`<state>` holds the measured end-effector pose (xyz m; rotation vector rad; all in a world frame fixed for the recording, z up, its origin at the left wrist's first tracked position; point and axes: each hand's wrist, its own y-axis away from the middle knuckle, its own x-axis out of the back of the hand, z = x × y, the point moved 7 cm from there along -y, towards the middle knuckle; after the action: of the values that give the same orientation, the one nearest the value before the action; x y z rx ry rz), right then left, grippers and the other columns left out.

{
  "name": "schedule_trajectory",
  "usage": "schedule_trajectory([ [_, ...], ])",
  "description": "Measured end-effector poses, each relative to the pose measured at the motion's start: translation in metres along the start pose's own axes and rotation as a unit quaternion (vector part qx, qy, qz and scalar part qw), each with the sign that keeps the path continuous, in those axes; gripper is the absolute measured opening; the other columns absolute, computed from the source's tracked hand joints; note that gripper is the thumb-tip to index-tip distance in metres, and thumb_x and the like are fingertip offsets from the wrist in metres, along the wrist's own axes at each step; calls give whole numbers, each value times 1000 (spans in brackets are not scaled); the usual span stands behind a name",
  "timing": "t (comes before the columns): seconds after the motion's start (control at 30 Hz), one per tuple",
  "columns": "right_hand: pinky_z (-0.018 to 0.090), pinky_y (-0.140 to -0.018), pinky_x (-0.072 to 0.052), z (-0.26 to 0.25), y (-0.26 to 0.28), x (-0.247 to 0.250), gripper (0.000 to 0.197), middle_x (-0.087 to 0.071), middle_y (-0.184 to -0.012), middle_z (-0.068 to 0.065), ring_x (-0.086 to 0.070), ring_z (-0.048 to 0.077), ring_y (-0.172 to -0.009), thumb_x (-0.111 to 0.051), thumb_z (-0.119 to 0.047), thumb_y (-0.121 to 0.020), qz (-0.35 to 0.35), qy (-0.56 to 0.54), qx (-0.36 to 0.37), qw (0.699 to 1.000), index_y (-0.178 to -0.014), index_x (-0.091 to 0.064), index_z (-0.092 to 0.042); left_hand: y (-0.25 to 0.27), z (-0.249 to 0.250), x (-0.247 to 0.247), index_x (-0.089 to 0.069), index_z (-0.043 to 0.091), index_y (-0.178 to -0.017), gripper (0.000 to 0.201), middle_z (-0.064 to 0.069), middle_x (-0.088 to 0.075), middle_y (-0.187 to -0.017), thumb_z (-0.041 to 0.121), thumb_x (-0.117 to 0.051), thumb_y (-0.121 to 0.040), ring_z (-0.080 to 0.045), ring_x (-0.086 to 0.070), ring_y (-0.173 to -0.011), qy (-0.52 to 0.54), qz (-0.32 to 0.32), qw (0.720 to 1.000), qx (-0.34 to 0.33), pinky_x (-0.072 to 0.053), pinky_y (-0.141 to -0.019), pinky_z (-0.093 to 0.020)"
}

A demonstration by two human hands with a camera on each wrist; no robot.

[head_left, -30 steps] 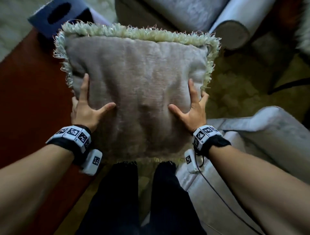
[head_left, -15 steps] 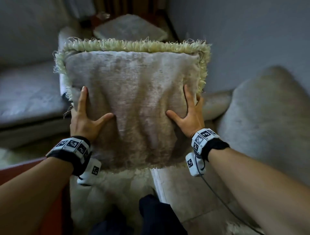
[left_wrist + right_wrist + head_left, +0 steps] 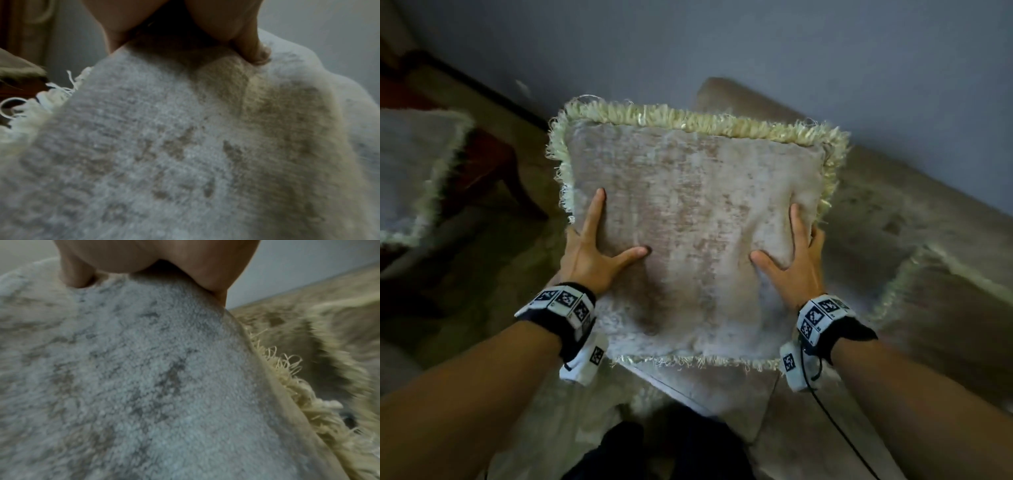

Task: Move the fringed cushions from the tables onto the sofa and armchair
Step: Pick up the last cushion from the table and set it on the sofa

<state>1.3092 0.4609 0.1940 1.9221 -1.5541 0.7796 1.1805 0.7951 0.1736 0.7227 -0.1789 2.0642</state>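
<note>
I hold a beige fringed cushion [image 3: 695,226] upright in the air with both hands, in front of the sofa [image 3: 900,219]. My left hand [image 3: 592,253] grips its left edge and my right hand [image 3: 794,267] its right edge, thumbs and forefingers on the front and the other fingers behind. The left wrist view is filled by the cushion's plush face [image 3: 164,146] under my thumb [image 3: 252,48]. The right wrist view shows the same cushion [image 3: 133,378] with its fringe at the right. A second fringed cushion [image 3: 945,308] lies on the sofa at the right, and a third [image 3: 414,171] rests at the left.
A dark wooden table [image 3: 493,171] carries the left cushion. A grey wall [image 3: 722,51] rises behind the sofa's back. The sofa's seat edge [image 3: 705,394] runs just below the held cushion. My dark-clothed legs [image 3: 654,452] are at the bottom.
The view has swung from the red-brown table, past an armchair, to the sofa by the wall. The cushion came along in both hands, with the hold unchanged.
</note>
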Motion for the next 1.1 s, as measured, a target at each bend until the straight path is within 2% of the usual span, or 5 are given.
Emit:
schedule_trajectory([
  [0.3, 61, -114, -24, 108, 21, 19, 108, 4, -163, 7, -7, 34, -151, -76, -57, -74, 80, -21, -145, 986, -145, 5, -64, -59, 39, -117, -10, 68, -144, 114, -9, -30, -156, 65, -81, -56, -29, -35, -142, -24, -152, 984, -92, -32, -117, -47],
  [0.73, 58, -114, -29, 260, -72, -28, 109, -9, -158, 12, -18, 31, -148, -77, -61, -72, 127, -64, -201, 969, -152, -3, -53, -160, 16, -294, -11, 61, -149, 120, 16, -26, -154, 56, -85, -55, 1, -25, -139, -33, -212, 973, -88, -28, -118, -32],
  [0.9, 52, -117, -28, 295, -99, -50, 111, -16, -153, 13, -20, 30, -146, -75, -63, -71, 132, -76, -208, 966, -156, -7, -41, -183, -2, -339, -12, 56, -151, 120, 19, -25, -153, 41, -90, -61, 8, -25, -135, -44, -195, 977, -74, -27, -110, -14],
  [1.0, 33, -113, -23, 309, -108, -61, 114, -18, -150, 18, -21, 28, -143, -79, -55, -72, 119, -83, -222, 964, -158, -7, -36, -192, -12, -365, -10, 63, -147, 121, 5, -26, -160, 53, -88, -54, -1, -28, -141, -53, -200, 976, -64, -31, -117, -29],
  [1.1, 37, -111, -24, 320, -118, -73, 117, -15, -153, 21, -16, 32, -146, -79, -59, -71, 98, -79, -220, 967, -157, -3, -39, -200, -24, -380, -7, 66, -145, 125, 2, -24, -161, 61, -86, -49, -6, -28, -144, -59, -206, 975, -54, -34, -117, -38],
])
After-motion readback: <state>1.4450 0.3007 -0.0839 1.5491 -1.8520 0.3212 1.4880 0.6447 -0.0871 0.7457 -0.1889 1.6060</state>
